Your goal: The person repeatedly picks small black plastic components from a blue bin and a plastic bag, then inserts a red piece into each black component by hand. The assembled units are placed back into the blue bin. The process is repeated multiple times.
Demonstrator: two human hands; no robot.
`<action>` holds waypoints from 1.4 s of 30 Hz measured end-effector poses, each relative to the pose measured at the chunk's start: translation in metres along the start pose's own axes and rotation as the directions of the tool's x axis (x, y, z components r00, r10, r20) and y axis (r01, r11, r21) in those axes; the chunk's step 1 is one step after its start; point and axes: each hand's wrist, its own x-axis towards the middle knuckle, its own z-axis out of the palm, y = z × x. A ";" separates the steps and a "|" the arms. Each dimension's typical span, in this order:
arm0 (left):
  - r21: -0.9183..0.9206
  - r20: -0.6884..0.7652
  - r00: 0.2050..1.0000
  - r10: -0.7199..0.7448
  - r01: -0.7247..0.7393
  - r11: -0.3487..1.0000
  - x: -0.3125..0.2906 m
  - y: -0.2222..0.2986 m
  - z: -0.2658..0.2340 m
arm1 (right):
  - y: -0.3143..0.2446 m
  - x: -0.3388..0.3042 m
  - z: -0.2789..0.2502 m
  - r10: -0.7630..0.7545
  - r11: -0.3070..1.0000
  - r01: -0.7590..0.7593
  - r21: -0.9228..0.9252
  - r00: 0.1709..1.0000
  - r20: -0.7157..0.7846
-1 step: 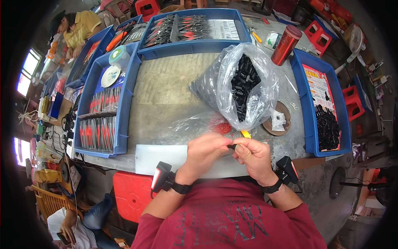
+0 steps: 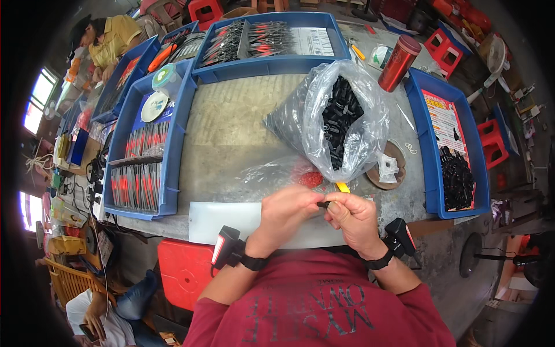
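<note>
My left hand (image 2: pixel 286 213) and my right hand (image 2: pixel 354 217) meet at the near edge of the table. Between their fingertips they pinch a small black plastic piece (image 2: pixel 324 204), mostly covered by the fingers. Just beyond the hands stands an open clear plastic bag (image 2: pixel 373 110), with many small black plastic parts (image 2: pixel 340 118) inside. A small heap of red bits (image 2: pixel 311 179) lies under clear film, next to the bag's foot. Under and left of my left hand is a white sheet (image 2: pixel 222 222). A yellow-handled tool (image 2: pixel 343 187) pokes out behind my right hand.
Blue trays (image 2: pixel 263 69) with red-and-black slim parts stand at the back and left (image 2: pixel 180 139). At right, another blue tray (image 2: pixel 483 168) holds black parts. A red tumbler (image 2: pixel 399 63) and a round brown dish (image 2: pixel 386 184) stand near the bag. Other people sit at left.
</note>
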 end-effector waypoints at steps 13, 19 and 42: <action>-0.014 0.004 0.999 -0.032 0.032 0.999 -0.001 0.005 0.004 | 0.008 -0.003 0.004 0.118 0.981 -0.116 0.158 0.993 0.000; -0.067 -0.004 0.988 -0.152 0.152 0.986 -0.001 0.008 0.007 | 0.011 -0.001 0.007 0.218 0.888 -0.217 0.405 0.975 0.044; -0.339 -0.033 0.954 -0.298 0.270 0.901 0.002 0.002 0.003 | 0.007 0.014 0.009 0.309 0.759 -0.336 0.558 0.940 0.146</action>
